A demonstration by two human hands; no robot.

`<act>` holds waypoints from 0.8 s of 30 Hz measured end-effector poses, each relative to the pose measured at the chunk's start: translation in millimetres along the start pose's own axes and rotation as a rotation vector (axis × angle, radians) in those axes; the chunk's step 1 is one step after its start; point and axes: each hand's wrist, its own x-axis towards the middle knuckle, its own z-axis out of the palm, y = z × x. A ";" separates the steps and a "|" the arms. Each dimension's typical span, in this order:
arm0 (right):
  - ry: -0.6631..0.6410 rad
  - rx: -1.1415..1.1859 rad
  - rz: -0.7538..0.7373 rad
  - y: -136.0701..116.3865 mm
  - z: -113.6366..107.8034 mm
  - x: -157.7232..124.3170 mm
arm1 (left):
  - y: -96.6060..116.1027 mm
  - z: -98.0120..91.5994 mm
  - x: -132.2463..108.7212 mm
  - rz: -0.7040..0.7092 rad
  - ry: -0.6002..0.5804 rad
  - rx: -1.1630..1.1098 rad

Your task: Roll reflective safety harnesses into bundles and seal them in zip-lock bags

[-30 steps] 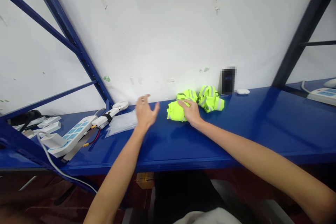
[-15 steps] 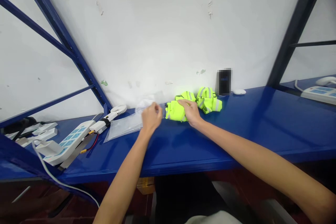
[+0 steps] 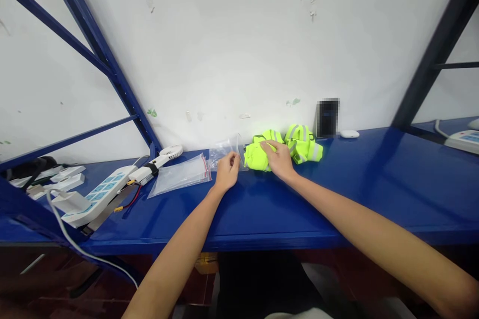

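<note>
My left hand point(image 3: 227, 170) is closed on the edge of a clear plastic zip bag point(image 3: 220, 151), whose mouth faces right. My right hand point(image 3: 280, 159) grips a folded bundle of neon-yellow fabric point(image 3: 256, 158) with grey reflective strips, thumb on top. The bundle's left end is at the bag's opening; I cannot tell how far inside it lies. Behind it and to its right sit another yellow roll point(image 3: 272, 135) and a yellow reflective bundle point(image 3: 305, 148), both against the wall. A stack of flat clear zip bags point(image 3: 183, 174) lies left of my left hand.
On the blue table point(image 3: 337, 199), a white handheld fan point(image 3: 170, 153) and a white power strip point(image 3: 101, 197) with cables lie left. A dark, blurred-out upright object point(image 3: 327, 118) and a small white case point(image 3: 349, 134) stand at the back right. Blue shelf posts point(image 3: 112, 72) rise on the left.
My left hand has moved slightly right, and the bag's mouth now meets the bundle's left end. My right hand stays on the bundle. The whole view has shifted a little.
</note>
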 end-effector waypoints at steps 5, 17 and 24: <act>0.021 -0.114 -0.087 2.6 -0.8 -1.3 | 13.3 -3.3 -6.1 0.264 0.095 0.262; 0.035 0.065 -0.050 -12.4 -3.4 -2.2 | 40.8 -8.9 -13.4 0.532 0.026 0.506; -0.013 0.117 0.063 -3.3 -1.8 2.0 | 37.9 -11.9 -11.6 0.483 -0.033 0.667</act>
